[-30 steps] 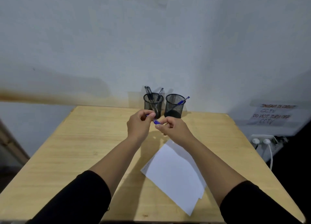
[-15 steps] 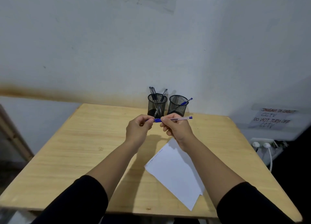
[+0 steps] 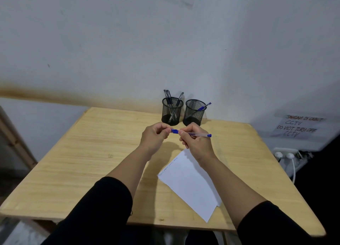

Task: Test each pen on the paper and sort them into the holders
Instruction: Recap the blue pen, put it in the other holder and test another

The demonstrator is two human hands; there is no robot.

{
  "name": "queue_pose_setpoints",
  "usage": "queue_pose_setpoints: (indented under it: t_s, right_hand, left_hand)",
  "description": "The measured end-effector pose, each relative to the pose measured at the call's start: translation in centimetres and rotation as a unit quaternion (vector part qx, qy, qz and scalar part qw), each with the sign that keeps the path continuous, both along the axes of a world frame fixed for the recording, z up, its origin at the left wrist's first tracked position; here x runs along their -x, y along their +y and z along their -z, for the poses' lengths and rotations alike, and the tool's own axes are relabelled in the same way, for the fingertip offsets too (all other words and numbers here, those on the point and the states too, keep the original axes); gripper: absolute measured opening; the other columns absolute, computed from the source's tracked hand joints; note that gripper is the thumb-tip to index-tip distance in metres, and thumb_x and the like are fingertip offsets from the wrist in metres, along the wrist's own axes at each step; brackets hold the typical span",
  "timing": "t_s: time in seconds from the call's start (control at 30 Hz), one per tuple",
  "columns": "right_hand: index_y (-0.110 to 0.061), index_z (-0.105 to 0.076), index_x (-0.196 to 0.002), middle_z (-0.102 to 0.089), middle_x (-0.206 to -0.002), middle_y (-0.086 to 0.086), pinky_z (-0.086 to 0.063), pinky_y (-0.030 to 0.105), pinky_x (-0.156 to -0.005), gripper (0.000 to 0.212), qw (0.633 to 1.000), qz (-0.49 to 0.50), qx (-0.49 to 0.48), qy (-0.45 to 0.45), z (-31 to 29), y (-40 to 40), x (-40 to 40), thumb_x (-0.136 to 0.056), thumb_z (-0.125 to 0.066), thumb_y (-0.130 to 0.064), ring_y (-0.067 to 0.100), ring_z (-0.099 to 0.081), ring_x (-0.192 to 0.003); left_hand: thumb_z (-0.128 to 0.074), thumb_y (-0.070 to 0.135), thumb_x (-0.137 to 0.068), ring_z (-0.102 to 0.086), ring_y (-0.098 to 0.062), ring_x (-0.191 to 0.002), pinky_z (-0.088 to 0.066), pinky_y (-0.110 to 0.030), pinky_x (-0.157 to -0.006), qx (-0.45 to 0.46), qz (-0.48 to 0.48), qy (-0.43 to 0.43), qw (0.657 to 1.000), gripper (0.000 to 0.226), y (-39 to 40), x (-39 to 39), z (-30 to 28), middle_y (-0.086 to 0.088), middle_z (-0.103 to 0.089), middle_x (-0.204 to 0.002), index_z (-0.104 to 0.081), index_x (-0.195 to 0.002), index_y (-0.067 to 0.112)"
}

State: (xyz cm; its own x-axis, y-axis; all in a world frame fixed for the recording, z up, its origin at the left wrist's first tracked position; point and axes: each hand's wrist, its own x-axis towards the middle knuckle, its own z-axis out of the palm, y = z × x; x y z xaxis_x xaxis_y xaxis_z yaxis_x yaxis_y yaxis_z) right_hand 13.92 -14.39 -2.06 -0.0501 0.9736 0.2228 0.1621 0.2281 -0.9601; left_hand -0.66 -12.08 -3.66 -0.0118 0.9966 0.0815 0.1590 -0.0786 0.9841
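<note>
Pen [image 3: 195,133] held level at frame centre, above the table [image 3: 92,152] and in front of the two mesh holders [image 3: 172,110]; right hand [image 3: 197,143] has fingers curled round the clear barrel, left hand [image 3: 153,136] pinches the blue cap [image 3: 174,131] between thumb and fingertips. Judged light, rigid and smooth, so liable to slip; best gripped mid-barrel, pulling the cap straight along the axis. Paper [image 3: 191,185] lies lower centre, faint marks along its upper left edge.
</note>
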Motion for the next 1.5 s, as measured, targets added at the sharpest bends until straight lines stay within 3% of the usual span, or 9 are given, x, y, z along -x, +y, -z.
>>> queue_pose_setpoints:
  t_s: [0.13,0.2,0.4,0.47,0.9,1.0,1.2,1.37,1.5]
  right_hand:
    - [-0.009,-0.058,-0.074,-0.058,-0.064,0.005,-0.042,0.016,-0.049,0.015,0.998,0.028,-0.021,0.044,-1.0,-0.2,-1.7,-0.087,-0.059,-0.002,0.005,-0.053,-0.053]
    - [-0.007,-0.058,-0.076,-0.058,-0.064,0.006,-0.041,0.016,-0.048,0.012,0.998,0.035,-0.033,0.045,-1.9,0.0,-3.2,-0.087,-0.060,-0.002,0.006,-0.053,-0.052]
    - [-0.009,-0.059,-0.079,-0.060,-0.065,0.006,-0.042,0.019,-0.048,0.011,0.999,0.015,0.020,0.035,-1.1,0.7,-2.0,-0.089,-0.058,-0.007,0.006,-0.052,-0.051]
    - [-0.009,-0.060,-0.080,-0.062,-0.067,0.007,-0.043,0.018,-0.048,0.010,0.998,0.009,0.038,0.042,-0.2,0.5,-1.6,-0.089,-0.057,-0.007,0.007,-0.053,-0.052]
    - [-0.009,-0.064,-0.084,-0.064,-0.067,0.007,-0.044,0.019,-0.048,0.009,0.984,0.070,0.134,0.092,3.5,0.2,-3.9,-0.090,-0.058,-0.010,0.012,-0.054,-0.056]
    - [-0.010,-0.064,-0.082,-0.065,-0.067,0.007,-0.044,0.020,-0.049,0.009,0.983,0.068,0.140,0.097,3.9,-0.2,-3.8,-0.089,-0.059,-0.011,0.014,-0.055,-0.057]
    - [-0.009,-0.066,-0.086,-0.066,-0.068,0.008,-0.045,0.024,-0.051,0.007,0.982,0.061,0.141,0.110,3.9,0.2,-4.0,-0.089,-0.060,-0.011,0.015,-0.055,-0.058]
    - [-0.005,-0.067,-0.099,-0.070,-0.073,0.008,-0.045,0.022,-0.049,0.013,0.975,0.054,0.161,0.140,4.7,0.6,-4.1,-0.091,-0.056,-0.009,0.014,-0.058,-0.057]
    - [-0.008,-0.064,-0.085,-0.061,-0.062,0.006,-0.037,0.022,-0.043,0.001,0.980,0.050,0.168,0.096,5.6,0.8,-3.6,-0.086,-0.064,-0.008,0.014,-0.050,-0.051]
  left_hand:
    - [-0.060,0.016,-0.085,-0.059,-0.025,-0.075,-0.046,-0.032,-0.075,0.038,-0.163,-0.004,0.986,0.016,1.2,2.9,1.5,0.000,-0.060,-0.067,-0.064,-0.072,0.024]
    - [-0.061,0.018,-0.084,-0.063,-0.027,-0.082,-0.042,-0.029,-0.073,0.048,-0.222,0.062,0.972,0.007,0.8,6.2,2.4,-0.003,-0.064,-0.073,-0.067,-0.080,0.019]
    - [-0.063,0.012,-0.082,-0.053,-0.003,-0.069,-0.037,-0.002,-0.059,0.016,-0.117,0.135,0.984,0.005,-0.3,3.6,2.4,0.009,-0.062,-0.074,-0.069,-0.082,0.014]
    - [-0.064,0.012,-0.082,-0.055,-0.005,-0.072,-0.036,0.003,-0.059,0.010,-0.108,0.142,0.984,0.005,0.0,2.6,3.1,0.005,-0.065,-0.079,-0.069,-0.082,0.013]
    - [-0.061,0.010,-0.083,-0.055,-0.014,-0.077,-0.035,-0.016,-0.057,0.036,-0.127,0.224,0.966,0.010,1.7,0.4,5.8,-0.004,-0.068,-0.082,-0.071,-0.082,0.011]
    - [-0.062,0.010,-0.082,-0.056,-0.017,-0.083,-0.036,-0.023,-0.067,0.043,-0.123,0.227,0.965,0.009,1.6,0.1,6.0,-0.006,-0.070,-0.086,-0.071,-0.082,0.010]
    - [-0.061,0.016,-0.085,-0.058,-0.023,-0.102,-0.038,-0.024,-0.078,0.020,-0.132,0.222,0.966,0.016,1.3,0.4,5.7,-0.007,-0.069,-0.102,-0.069,-0.098,0.014]
    - [-0.060,0.025,-0.086,-0.056,-0.013,-0.098,-0.036,-0.021,-0.080,-0.012,-0.084,0.212,0.974,0.017,-1.4,-1.2,5.4,0.003,-0.067,-0.103,-0.068,-0.100,0.019]
    - [-0.062,0.022,-0.083,-0.057,-0.013,-0.098,-0.034,-0.017,-0.080,-0.055,-0.028,0.261,0.963,0.017,-3.1,-2.0,6.5,0.003,-0.069,-0.101,-0.068,-0.098,0.015]
